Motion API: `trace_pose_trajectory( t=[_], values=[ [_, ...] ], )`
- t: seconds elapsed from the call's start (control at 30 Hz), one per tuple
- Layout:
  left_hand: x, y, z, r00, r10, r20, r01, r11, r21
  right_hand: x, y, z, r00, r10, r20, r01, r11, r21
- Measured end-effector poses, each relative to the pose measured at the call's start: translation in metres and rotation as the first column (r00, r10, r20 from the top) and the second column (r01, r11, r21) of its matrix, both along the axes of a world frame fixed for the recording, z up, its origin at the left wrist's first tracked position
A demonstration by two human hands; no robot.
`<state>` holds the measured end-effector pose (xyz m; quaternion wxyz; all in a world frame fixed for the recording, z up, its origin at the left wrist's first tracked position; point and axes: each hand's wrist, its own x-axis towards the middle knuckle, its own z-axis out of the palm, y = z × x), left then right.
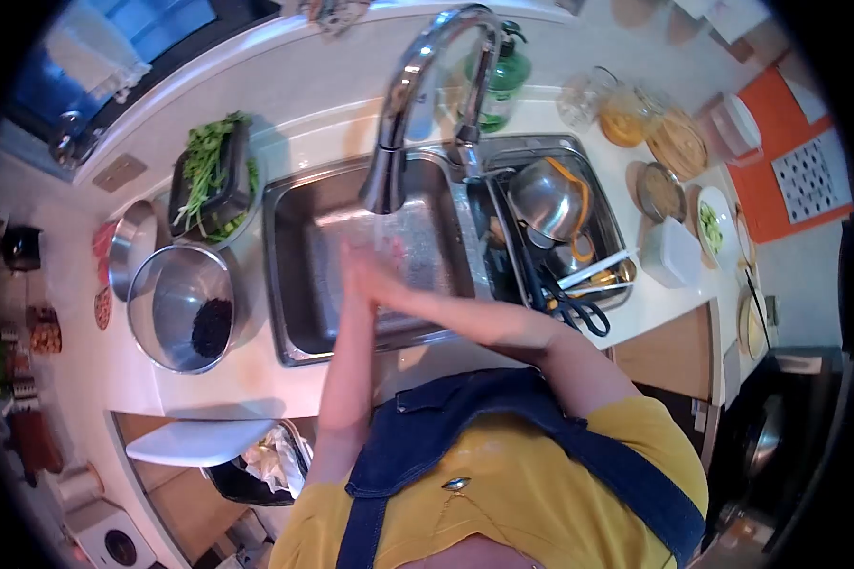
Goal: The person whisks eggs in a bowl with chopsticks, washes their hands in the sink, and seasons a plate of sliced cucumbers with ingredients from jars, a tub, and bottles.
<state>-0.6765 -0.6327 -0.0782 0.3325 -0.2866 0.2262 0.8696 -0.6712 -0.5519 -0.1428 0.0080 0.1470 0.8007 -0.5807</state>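
My left hand [354, 270] and my right hand [381, 284] are together over the steel sink [299, 313], just below the faucet head [384, 185]. Water runs from the faucet onto them. The hands touch each other, and their fingers are blurred by motion and glare, so their shape cannot be made out. Something small and reddish [398, 248] shows just beyond the fingers, too blurred to name.
Left of the sink are a steel bowl [166, 294] with dark contents and a black container of leafy greens [209, 180]. On the right, a second basin holds a steel pot [546, 201] and scissors [574, 308]. A green soap bottle [505, 85] stands behind.
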Motion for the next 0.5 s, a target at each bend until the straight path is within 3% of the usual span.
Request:
trace_pose_trajectory(
  t=[0.03,0.1,0.13,0.17,0.2,0.23,0.27,0.3,0.33,0.4,0.47,0.5],
  values=[
    [-0.004,-0.005,-0.014,1.000,-0.022,0.010,0.022,1.000,0.002,0.008,-0.009,0.025,1.000,0.013,-0.002,-0.013,0.999,0.053],
    [-0.012,-0.013,-0.068,0.973,-0.107,-0.205,0.148,0.969,0.198,0.017,-0.030,0.070,0.999,0.040,-0.005,-0.039,0.988,0.152],
    [-0.017,-0.016,-0.091,0.972,-0.129,-0.196,0.168,0.966,0.197,0.016,-0.036,0.077,0.999,0.053,-0.004,-0.051,0.978,0.200],
    [-0.023,-0.016,-0.113,0.915,-0.064,-0.399,0.208,0.921,0.330,0.009,-0.039,0.068,1.000,0.028,0.004,-0.029,0.980,0.199],
    [-0.019,-0.007,-0.111,0.874,-0.023,-0.486,0.243,0.886,0.394,-0.002,-0.039,0.052,0.998,-0.050,-0.024,0.050,0.999,-0.016],
    [-0.015,0.001,-0.107,0.826,0.026,-0.563,0.282,0.845,0.454,-0.006,-0.034,0.046,0.995,-0.095,-0.029,0.091,0.988,-0.122],
    [-0.002,0.012,-0.072,0.907,0.030,-0.421,0.088,0.962,0.259,-0.010,-0.029,0.040,0.989,-0.143,-0.031,0.132,0.965,-0.226],
    [0.006,0.018,-0.048,0.957,0.075,-0.281,-0.076,0.997,0.008,-0.013,-0.025,0.041,0.972,-0.223,-0.077,0.201,0.954,-0.221],
    [0.007,0.019,-0.043,0.958,0.060,-0.279,-0.061,0.998,0.005,-0.016,-0.020,0.044,0.945,-0.301,-0.125,0.270,0.938,-0.219],
    [0.012,0.020,-0.036,0.965,-0.078,-0.250,0.131,0.970,0.205,-0.018,-0.010,0.043,0.869,-0.447,-0.212,0.403,0.888,-0.221],
    [0.018,0.023,-0.033,0.947,-0.095,-0.307,0.141,0.981,0.132,-0.022,0.000,0.037,0.813,-0.525,-0.252,0.479,0.849,-0.224],
    [0.021,0.024,-0.035,0.925,-0.096,-0.366,0.128,0.990,0.063,-0.022,0.004,0.028,0.923,-0.308,-0.230,0.317,0.948,0.003]
  ],
)
